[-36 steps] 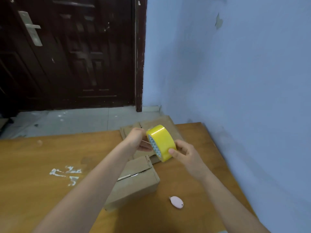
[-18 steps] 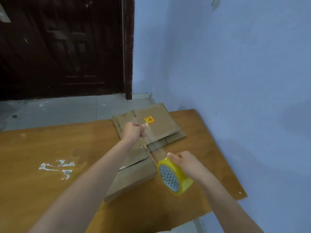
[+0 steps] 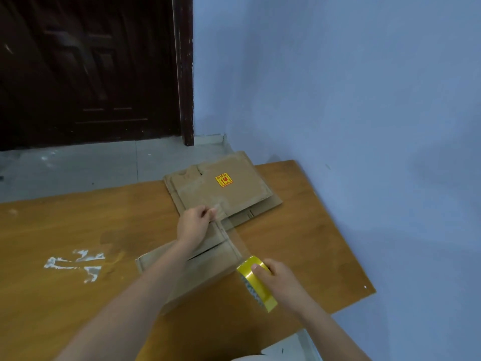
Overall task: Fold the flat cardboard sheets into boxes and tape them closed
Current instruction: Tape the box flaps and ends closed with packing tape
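Box: a folded cardboard box [image 3: 205,267] is seen lying on the wooden table [image 3: 78,295], partly covered by the left forearm. Its top flaps are folded down, with a dark gap left between them. What is inside cannot be told.
Flat sheets: a stack of flat cardboard sheets [image 3: 223,188] is laid at 12 o'clock from the box, touching its far end and reaching past the table's far edge. A small yellow and red sticker [image 3: 223,180] is borne on the top sheet.
Tape roll: a yellow tape roll [image 3: 257,284] is held at 4 o'clock from the box, just beside its right end, raised off the table and tilted on edge.
Tape strip: a clear strip of tape [image 3: 234,234] is stretched from the roll toward 11 o'clock, over the right end of the box, up to the left hand.
Left hand: the left hand [image 3: 194,225] is placed over the far end of the box; the end of the strip is pinched between thumb and fingertips [image 3: 212,212], the other fingers curled in.
Right hand: the right hand [image 3: 279,278] is wrapped round the roll, thumb pressed on its outer band, fingers hidden behind it.
Table marks: white scraped patches [image 3: 75,264] are seen at 9 o'clock from the box, well apart from it.
Surroundings: a dark door [image 3: 86,69] and a blue wall [image 3: 351,100] are seen beyond the table.
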Demonstrator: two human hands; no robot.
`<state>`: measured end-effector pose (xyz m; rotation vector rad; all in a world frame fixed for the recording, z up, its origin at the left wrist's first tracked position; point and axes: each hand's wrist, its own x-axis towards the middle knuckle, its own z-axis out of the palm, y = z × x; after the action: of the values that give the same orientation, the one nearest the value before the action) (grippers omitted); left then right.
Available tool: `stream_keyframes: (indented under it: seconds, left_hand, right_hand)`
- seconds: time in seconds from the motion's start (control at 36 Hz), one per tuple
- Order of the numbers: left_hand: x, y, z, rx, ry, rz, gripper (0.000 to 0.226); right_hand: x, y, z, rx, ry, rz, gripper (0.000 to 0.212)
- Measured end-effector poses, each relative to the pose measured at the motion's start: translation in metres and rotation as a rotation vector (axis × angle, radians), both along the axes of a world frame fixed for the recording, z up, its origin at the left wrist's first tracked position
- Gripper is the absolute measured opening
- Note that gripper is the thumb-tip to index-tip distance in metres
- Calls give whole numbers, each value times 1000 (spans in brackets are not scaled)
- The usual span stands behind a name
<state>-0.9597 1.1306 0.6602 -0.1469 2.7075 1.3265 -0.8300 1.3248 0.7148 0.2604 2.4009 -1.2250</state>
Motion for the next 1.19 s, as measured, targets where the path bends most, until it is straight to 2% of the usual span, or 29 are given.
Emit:
stream_keyframes:
  seconds: [0.33,0.42,0.5,0.56,0.72,1.19]
  left_hand:
    - [-1,3,-3,8,10,50,30]
    - [-1,4,-2,11,8,78,28]
    - [-2,3,-3,6,3,86,31]
    - [-3,3,-3,4,-8,89,32]
    - [-6,3,-5,53,-40,104,33]
    - [-9,5,-6,-66,-111,64,30]
  right_hand:
    - [-2,3,-19,-8,-51,-2,22]
    - [-6,3,-17,3,-73,-10,29]
    - [-9,3,-17,-4,-72,-34,56]
    - [-10,3,-18,-24,-66,-37,60]
    - [-12,3,-26,-92,-107,-33,42]
    - [-13,3,-39,-69,-142,-63,39]
